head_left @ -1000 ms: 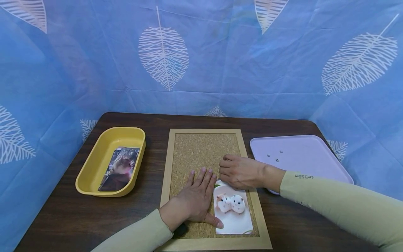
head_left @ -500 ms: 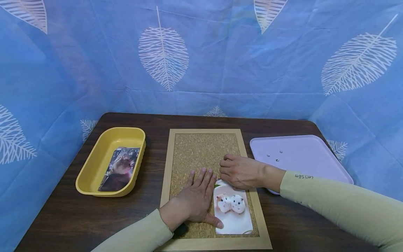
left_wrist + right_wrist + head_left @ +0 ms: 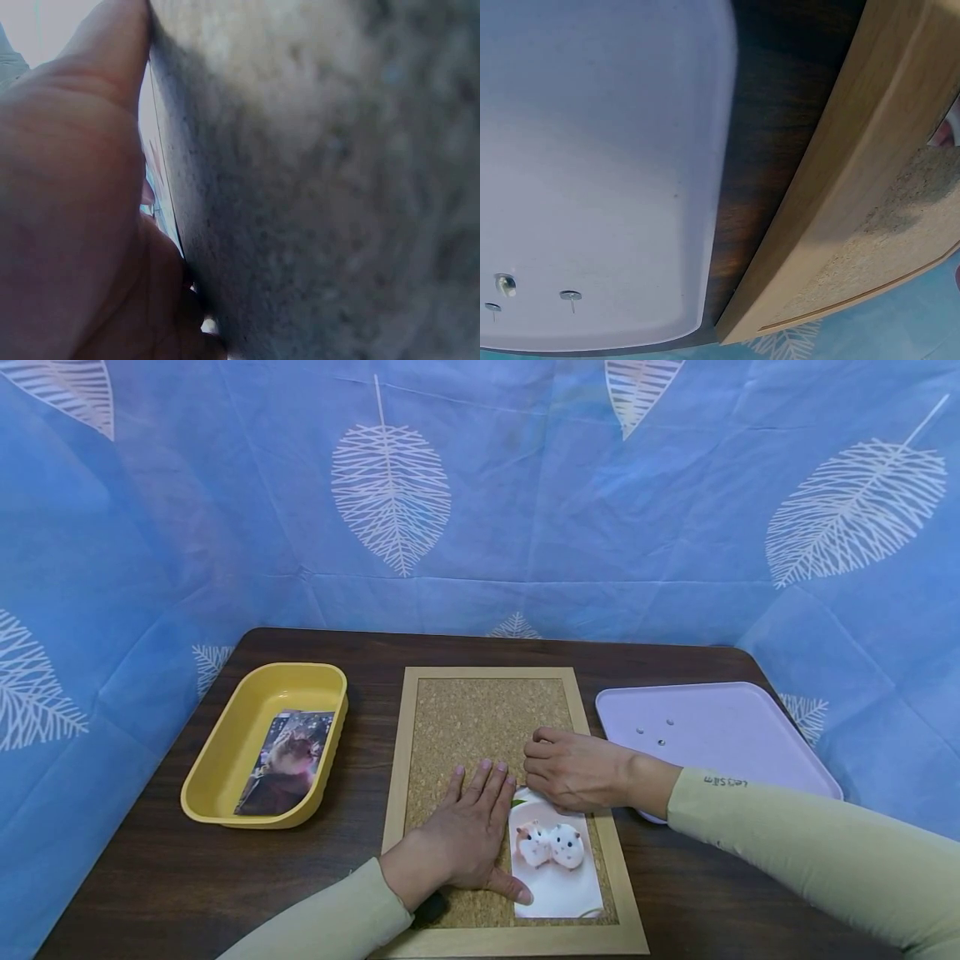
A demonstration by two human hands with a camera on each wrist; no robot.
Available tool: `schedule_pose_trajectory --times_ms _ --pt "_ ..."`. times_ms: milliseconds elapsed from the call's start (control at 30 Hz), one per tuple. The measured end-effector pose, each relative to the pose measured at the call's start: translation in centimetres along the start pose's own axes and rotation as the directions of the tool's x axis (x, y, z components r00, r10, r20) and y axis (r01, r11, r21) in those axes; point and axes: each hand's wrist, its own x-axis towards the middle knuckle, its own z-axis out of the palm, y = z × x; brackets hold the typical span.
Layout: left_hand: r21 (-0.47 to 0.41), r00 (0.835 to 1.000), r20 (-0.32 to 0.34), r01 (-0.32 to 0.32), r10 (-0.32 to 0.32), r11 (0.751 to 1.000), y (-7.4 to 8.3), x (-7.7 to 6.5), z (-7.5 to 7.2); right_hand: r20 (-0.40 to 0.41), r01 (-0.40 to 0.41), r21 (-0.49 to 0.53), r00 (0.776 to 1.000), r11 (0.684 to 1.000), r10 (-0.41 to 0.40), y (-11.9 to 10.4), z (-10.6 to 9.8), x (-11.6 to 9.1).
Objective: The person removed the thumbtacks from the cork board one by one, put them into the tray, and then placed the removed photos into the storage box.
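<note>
A photo card of two white hamsters lies on the framed cork board, near its lower right corner. My left hand rests flat on the cork with fingers spread, its thumb on the card's left edge. In the left wrist view, the palm is close against the speckled cork. At the card's top edge, my right hand bears down with curled fingers. Whatever lies under its fingertips is hidden, and the right wrist view does not show them.
On the left stands a yellow tray holding a dark pinkish picture. A lilac tray at right bears a few metal thumbtacks. Dark wooden table surrounds the board; a blue leaf-patterned cloth hangs behind.
</note>
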Motion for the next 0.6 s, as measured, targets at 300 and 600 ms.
schedule_pose_trajectory --times_ms 300,600 --pt "-0.002 1.000 -0.001 0.002 -0.002 1.000 0.07 -0.02 -0.03 0.000 -0.005 0.021 1.000 1.000 0.005 0.00 -0.06 -0.03" --pt "0.001 1.000 0.002 0.010 -0.010 1.000 0.08 0.08 0.03 0.013 -0.010 0.030 1.000 0.999 0.010 0.23 -0.41 -0.01"
